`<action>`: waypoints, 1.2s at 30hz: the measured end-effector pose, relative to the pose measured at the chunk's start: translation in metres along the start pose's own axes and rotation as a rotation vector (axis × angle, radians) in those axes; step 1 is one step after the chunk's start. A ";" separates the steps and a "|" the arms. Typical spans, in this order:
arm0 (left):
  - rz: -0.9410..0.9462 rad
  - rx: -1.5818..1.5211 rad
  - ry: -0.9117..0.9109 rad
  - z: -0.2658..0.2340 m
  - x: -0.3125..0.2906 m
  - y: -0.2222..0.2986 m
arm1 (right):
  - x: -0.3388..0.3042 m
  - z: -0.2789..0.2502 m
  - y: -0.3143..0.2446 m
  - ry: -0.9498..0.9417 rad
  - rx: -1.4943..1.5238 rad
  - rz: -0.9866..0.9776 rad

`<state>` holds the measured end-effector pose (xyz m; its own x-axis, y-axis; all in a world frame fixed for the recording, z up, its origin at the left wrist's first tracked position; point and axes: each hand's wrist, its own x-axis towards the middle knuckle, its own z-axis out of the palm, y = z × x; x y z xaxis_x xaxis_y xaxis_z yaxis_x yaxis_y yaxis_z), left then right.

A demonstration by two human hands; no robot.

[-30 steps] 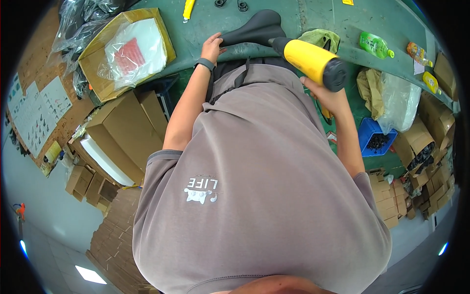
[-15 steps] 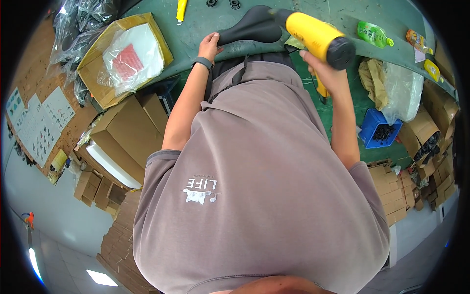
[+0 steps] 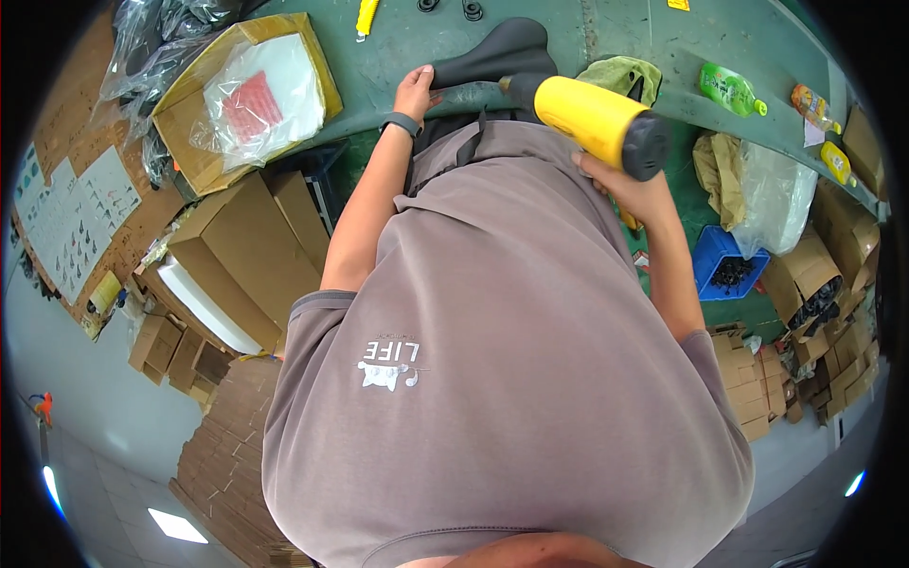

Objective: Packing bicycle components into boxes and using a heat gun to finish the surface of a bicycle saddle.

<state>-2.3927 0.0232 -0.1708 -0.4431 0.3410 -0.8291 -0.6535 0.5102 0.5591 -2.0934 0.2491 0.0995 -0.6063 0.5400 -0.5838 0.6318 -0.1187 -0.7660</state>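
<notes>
A black bicycle saddle lies at the near side of the green table. My left hand is closed on its narrow nose at the left end. In my right hand is a yellow heat gun with a black rear cap, the fingers partly hidden behind it. Its dark nozzle points left, at the saddle's near edge; whether they touch I cannot tell. An olive-green cloth is on the table just beyond the gun.
A cardboard box with plastic-wrapped packets stands left of the saddle. On the table lie a green bottle, smaller bottles at the right edge and a yellow-handled tool. Below right is a blue bin of black parts.
The heat gun has come nearer to me and slightly left, its nozzle passing from beyond the saddle's right end to its near edge. My left hand keeps its hold on the saddle.
</notes>
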 end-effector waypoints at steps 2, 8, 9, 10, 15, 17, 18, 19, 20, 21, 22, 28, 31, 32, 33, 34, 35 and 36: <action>-0.004 0.009 0.000 -0.004 -0.001 -0.001 | -0.010 -0.002 0.006 0.009 -0.056 -0.043; -0.026 0.158 -0.045 -0.012 0.009 0.002 | 0.002 -0.010 0.006 0.091 0.041 -0.054; -0.048 0.257 -0.088 -0.012 0.009 0.006 | 0.003 -0.006 0.005 0.213 -0.219 -0.419; -0.048 0.264 -0.092 -0.011 0.007 0.008 | 0.002 -0.015 0.000 -0.077 0.102 0.269; -0.006 0.385 -0.079 -0.007 0.006 0.009 | 0.007 -0.012 0.008 0.059 -0.153 -0.193; 0.102 0.686 -0.057 -0.010 0.005 0.016 | 0.021 -0.020 0.008 -0.082 0.176 0.299; 0.210 0.983 -0.036 -0.008 0.003 0.021 | 0.019 -0.009 0.020 0.276 -0.157 -0.399; 0.211 0.985 -0.036 -0.003 0.000 0.022 | 0.020 -0.016 0.022 0.277 -0.156 -0.400; 0.257 0.974 -0.023 0.005 -0.008 0.022 | 0.021 -0.025 0.009 0.119 0.123 -0.067; 0.303 0.962 -0.011 0.012 -0.015 0.024 | 0.023 -0.032 0.001 -0.045 0.395 0.268; 0.304 0.960 -0.008 0.016 -0.017 0.024 | 0.026 -0.031 0.014 -0.005 0.319 0.232; 0.519 1.298 -0.073 0.052 -0.045 0.042 | 0.032 -0.049 0.023 0.146 0.054 0.138; 0.524 1.322 -0.013 0.058 -0.039 0.030 | 0.052 -0.067 0.026 -0.014 0.499 0.161; 0.528 1.310 -0.013 0.065 -0.039 0.032 | 0.059 -0.073 0.035 0.012 0.633 0.110; 0.419 1.323 -0.017 0.073 -0.041 0.036 | 0.068 -0.082 0.043 0.009 0.622 0.106; 0.307 1.332 -0.019 0.079 -0.044 0.039 | 0.079 -0.091 0.052 0.112 0.581 0.108; 0.303 1.317 0.003 0.079 -0.046 0.037 | 0.094 -0.099 0.062 0.201 0.541 0.103; 0.276 1.305 0.012 0.077 -0.048 0.032 | 0.112 -0.111 0.078 0.185 0.654 0.103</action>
<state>-2.3445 0.0838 -0.1131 -0.4749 0.5512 -0.6860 0.5174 0.8054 0.2890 -2.0583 0.3926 0.0046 -0.4302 0.6254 -0.6510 0.2252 -0.6240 -0.7483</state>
